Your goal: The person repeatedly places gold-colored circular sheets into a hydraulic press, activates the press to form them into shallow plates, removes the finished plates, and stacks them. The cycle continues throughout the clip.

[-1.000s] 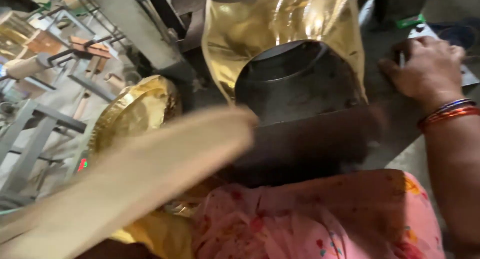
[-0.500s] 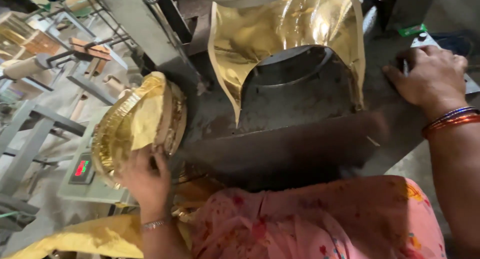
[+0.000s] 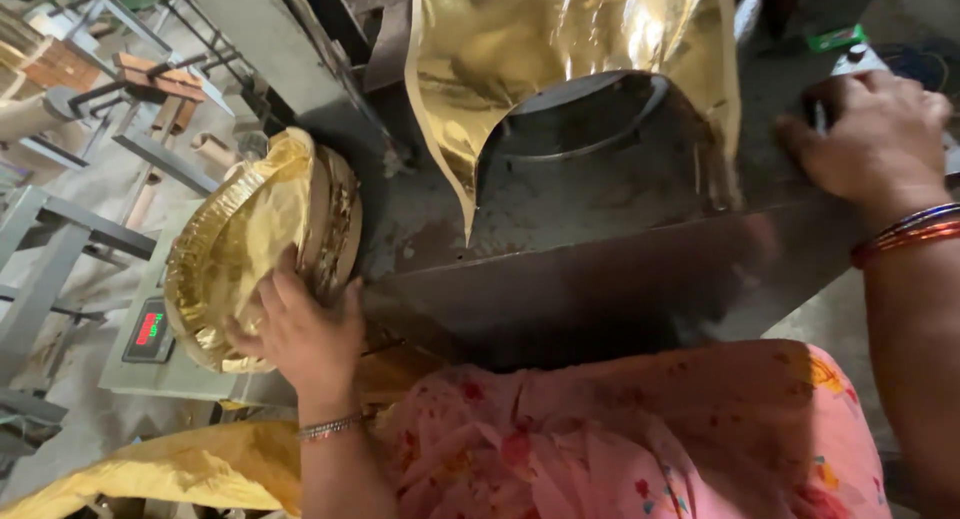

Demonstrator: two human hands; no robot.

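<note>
Gold foil plates [image 3: 250,249] stand on edge in a stack just left of the grey metal press [image 3: 600,269] — the left hand [image 3: 300,334] presses open fingers against the stack. The right hand [image 3: 880,139] rests curled over a small control [image 3: 850,64] — whether it actually clasps it, I cannot tell.

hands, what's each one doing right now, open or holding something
Left hand: fingers spread, pressed against the stack of gold foil plates, steadying it rather than gripping.
Right hand: curled palm down over a small control on the grey machine; grip cannot be told.
</note>
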